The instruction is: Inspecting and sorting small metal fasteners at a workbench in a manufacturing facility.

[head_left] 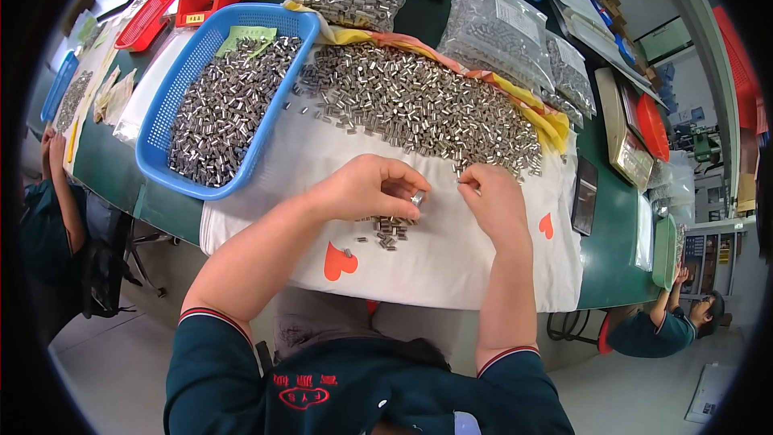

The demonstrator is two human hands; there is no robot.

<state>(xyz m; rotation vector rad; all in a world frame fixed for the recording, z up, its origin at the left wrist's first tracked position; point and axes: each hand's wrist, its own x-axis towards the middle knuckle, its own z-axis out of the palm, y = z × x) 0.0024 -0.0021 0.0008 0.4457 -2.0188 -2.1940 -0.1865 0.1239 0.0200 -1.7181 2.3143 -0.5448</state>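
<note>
Left hand pinches a shiny metal piece; right hand is pinched—contents unclear. White cloth likely keeps loose cylinders from rolling.

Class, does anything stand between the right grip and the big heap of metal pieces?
Nothing visible does: the right grip is by the near edge of the big heap; the yellow-orange cloth lies along its far side.
</note>
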